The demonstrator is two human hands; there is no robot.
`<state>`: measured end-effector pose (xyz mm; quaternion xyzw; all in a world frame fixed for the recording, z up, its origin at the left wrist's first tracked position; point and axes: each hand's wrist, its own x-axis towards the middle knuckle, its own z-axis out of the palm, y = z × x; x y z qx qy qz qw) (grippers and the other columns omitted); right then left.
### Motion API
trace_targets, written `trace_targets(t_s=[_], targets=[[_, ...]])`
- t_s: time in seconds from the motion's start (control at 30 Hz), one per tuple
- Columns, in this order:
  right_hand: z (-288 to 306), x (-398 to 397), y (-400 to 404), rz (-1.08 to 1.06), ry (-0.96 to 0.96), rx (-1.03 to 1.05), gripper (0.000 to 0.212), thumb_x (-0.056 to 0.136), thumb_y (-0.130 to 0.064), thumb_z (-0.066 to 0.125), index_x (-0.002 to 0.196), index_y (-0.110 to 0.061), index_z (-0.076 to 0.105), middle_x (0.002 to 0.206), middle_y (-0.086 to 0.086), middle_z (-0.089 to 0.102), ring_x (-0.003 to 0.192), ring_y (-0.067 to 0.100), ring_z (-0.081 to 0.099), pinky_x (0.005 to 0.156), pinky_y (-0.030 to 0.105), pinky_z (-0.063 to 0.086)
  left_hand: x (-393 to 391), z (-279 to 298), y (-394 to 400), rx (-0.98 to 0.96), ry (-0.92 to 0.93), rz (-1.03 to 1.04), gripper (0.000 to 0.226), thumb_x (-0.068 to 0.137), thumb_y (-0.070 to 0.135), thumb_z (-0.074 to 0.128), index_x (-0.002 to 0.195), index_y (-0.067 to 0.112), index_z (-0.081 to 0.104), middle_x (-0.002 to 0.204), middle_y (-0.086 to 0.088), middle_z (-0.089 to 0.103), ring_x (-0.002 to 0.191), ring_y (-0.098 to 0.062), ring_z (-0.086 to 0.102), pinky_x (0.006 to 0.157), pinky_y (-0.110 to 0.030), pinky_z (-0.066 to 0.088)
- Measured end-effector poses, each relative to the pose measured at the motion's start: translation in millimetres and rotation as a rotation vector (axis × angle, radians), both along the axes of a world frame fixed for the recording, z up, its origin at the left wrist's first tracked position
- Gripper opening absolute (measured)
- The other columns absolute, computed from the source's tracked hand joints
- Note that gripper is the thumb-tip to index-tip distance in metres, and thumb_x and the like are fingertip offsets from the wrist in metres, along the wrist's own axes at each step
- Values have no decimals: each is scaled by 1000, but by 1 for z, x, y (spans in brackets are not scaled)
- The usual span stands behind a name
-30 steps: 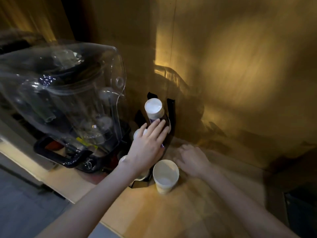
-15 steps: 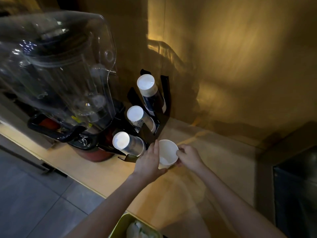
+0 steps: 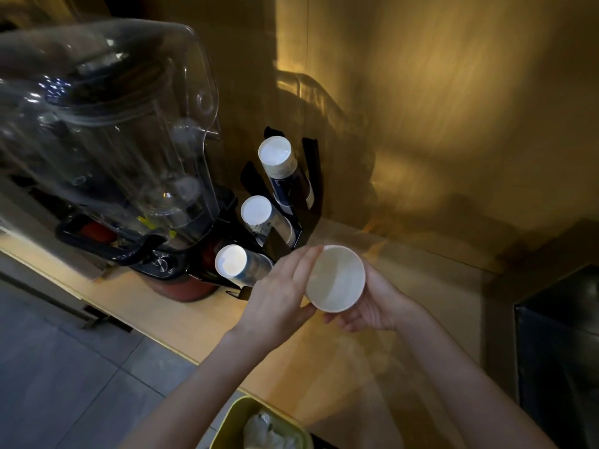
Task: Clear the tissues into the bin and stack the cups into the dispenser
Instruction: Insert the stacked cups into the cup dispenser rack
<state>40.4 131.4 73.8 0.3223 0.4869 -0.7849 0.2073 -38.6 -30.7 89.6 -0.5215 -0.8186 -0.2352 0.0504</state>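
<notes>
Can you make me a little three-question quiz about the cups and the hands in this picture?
1. True or false: the loose paper cup is standing on the counter by itself.
2. How many cup stacks are in the black dispenser? A) one B) three C) five
3. Fill in: the green bin at the bottom edge has crumpled ____ in it.

Key
1. False. The left hand and right hand hold it between them, its open mouth facing the camera.
2. B. There is a top stack, a middle stack and a bottom stack.
3. Tissues.
</notes>
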Motion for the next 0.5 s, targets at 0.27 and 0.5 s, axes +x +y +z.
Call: trace_targets(t_s=[0.27,0.5], targets=[[28,-9,-17,5,365,-19,56,74,-62,51,96,-13,66,72,14,70,50,27,61,47,32,54,-8,13,-39,133,66,-136,69,70,-5,59,132,10,34,141,-3,33,133,-16,33,104,-22,35],[42,-45,-56,-78,604,538,77,52,-31,81,120,-30,46,119,-10,61,110,9,58,89,26,51,-25,32,-78,349,-397,67,65,71,34,56,131,26,32,128,14,42,123,-2,41,102,-18,40]])
